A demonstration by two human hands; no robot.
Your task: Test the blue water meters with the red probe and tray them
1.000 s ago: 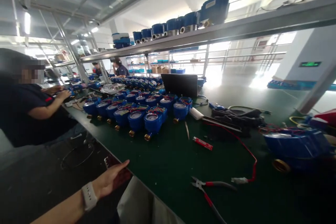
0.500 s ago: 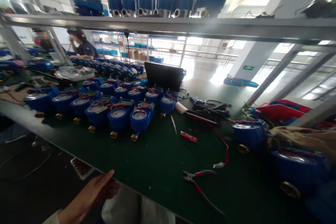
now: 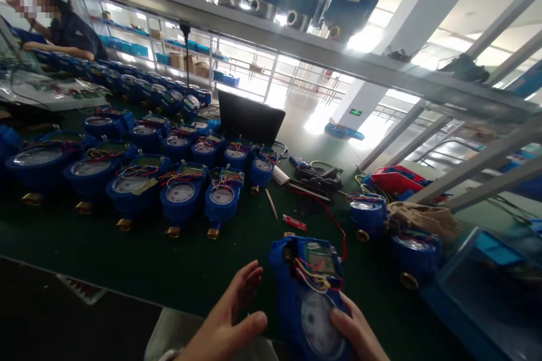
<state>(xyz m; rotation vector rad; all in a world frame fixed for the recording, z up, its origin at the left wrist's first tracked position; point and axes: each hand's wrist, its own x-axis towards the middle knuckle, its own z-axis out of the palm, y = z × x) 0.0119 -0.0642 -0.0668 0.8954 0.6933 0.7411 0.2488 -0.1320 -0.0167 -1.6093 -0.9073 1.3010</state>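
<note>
My right hand grips a blue water meter at the near edge of the bench, thumb over its round white dial. Coloured wires and a small green circuit board with a display show at the meter's far end. Just left of it, my left hand is apart from the meter, with thumb and fingers spread and nothing in them. Beyond the held meter lie a red battery, a thin pointed stick and a red cable.
Several similar blue meters stand in rows on the green bench. A black screen stands behind them. At right are two more meters, a cloth and a blue bin. A shelf crosses overhead; a co-worker sits far left.
My right hand has come into view with a water meter. My left hand has moved right, beside it. The view has turned and tilted, and the pliers no longer show.
</note>
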